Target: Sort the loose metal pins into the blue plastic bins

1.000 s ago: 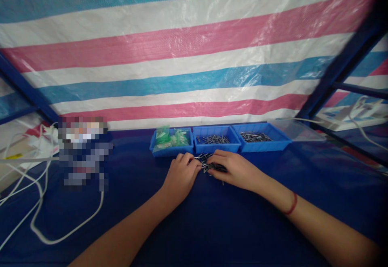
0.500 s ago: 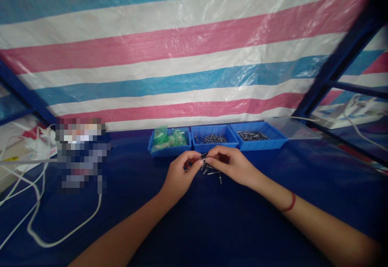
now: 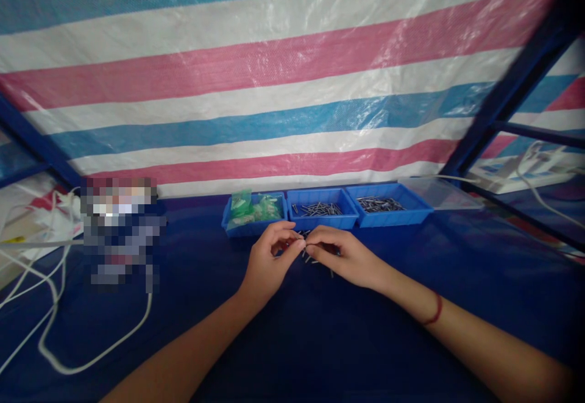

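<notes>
The glossy dark-blue tabletop (image 3: 292, 348) supports three blue rectangular plastic bins (image 3: 322, 221) in a row at the rear. A transparent flat sheet (image 3: 457, 199) lies beside the right bin, slender metallic pins (image 3: 308, 258) lie loose before the middle bin, and a curved white cable (image 3: 70, 371) lies at left.

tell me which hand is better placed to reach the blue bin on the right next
Right, most likely. The right hand is nearer that blue bin. The left hand is farther away and would probably have to get past the right one. Both are close to the small metal pieces.
</notes>
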Demonstrator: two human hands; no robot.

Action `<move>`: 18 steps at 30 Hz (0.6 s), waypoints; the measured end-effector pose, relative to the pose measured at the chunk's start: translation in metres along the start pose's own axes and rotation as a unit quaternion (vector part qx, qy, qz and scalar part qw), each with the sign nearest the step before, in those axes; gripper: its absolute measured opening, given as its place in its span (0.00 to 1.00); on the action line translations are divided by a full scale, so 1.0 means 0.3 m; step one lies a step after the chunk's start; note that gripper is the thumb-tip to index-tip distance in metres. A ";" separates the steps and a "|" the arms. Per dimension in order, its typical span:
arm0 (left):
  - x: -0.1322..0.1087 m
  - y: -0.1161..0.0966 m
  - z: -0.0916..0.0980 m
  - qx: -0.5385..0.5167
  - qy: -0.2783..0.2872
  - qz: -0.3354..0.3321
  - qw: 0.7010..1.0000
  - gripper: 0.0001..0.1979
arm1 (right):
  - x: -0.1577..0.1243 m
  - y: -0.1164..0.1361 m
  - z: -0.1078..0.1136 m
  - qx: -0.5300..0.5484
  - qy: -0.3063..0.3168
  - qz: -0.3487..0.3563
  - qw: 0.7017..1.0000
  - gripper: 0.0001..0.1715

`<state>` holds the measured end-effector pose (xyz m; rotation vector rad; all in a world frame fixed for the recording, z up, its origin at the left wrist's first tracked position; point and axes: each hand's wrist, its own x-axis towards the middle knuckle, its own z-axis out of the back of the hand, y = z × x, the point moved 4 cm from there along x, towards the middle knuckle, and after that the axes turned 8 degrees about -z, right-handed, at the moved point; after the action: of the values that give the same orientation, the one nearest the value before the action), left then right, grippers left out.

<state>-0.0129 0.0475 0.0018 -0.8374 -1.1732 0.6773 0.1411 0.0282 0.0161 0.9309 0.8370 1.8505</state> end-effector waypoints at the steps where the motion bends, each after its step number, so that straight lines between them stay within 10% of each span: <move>1: 0.000 -0.002 -0.001 -0.004 0.000 -0.001 1.000 0.16 | 0.001 -0.002 0.000 0.003 -0.002 -0.003 1.000 0.12; 18: -0.002 -0.002 -0.002 0.068 0.034 -0.019 0.997 0.13 | -0.002 -0.022 0.003 0.050 -0.070 -0.021 0.996 0.05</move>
<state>-0.0123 0.0466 0.0019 -0.7159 -1.0675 0.6844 0.1448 0.0303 0.0110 1.0844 0.8623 1.6992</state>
